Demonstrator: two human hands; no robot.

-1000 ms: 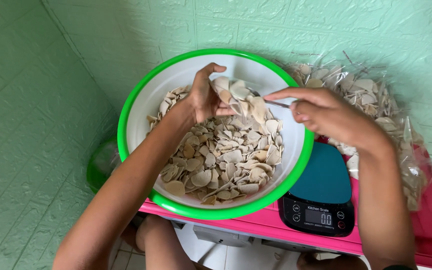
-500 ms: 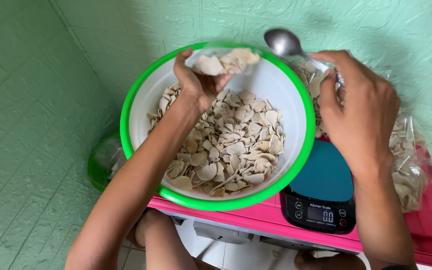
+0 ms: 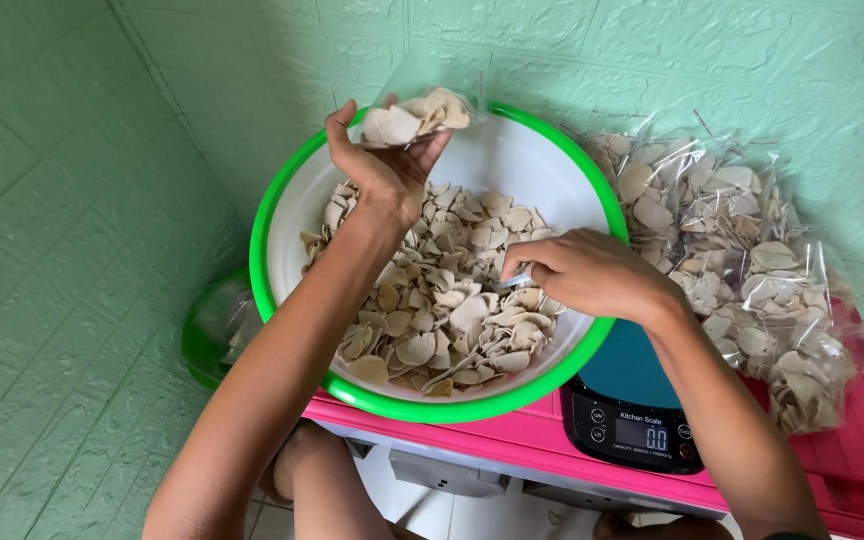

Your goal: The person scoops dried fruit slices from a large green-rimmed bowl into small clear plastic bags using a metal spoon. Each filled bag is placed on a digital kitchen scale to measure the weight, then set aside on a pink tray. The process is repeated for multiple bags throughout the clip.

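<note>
Two hands are working over a green-rimmed white basin point(image 3: 292, 215) of pale chips point(image 3: 442, 310) at the left end of a pink table point(image 3: 512, 425): the left hand point(image 3: 384, 170) is holding a small clear bag point(image 3: 414, 115) of chips at the basin's far rim, fingers curled around its lower part. The right hand point(image 3: 582, 275), fingers pressed together, is pinching a spoon handle point(image 3: 514, 282) in the heap. The chips look light and brittle, best scooped; the thin, slippery bag is best gripped by its mouth.

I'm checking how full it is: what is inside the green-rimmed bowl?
The bowl holds pale dry chips, heaped toward its near side. The right hand dips a spoon among them; its scoop and the bowl's bottom there are covered.
</note>
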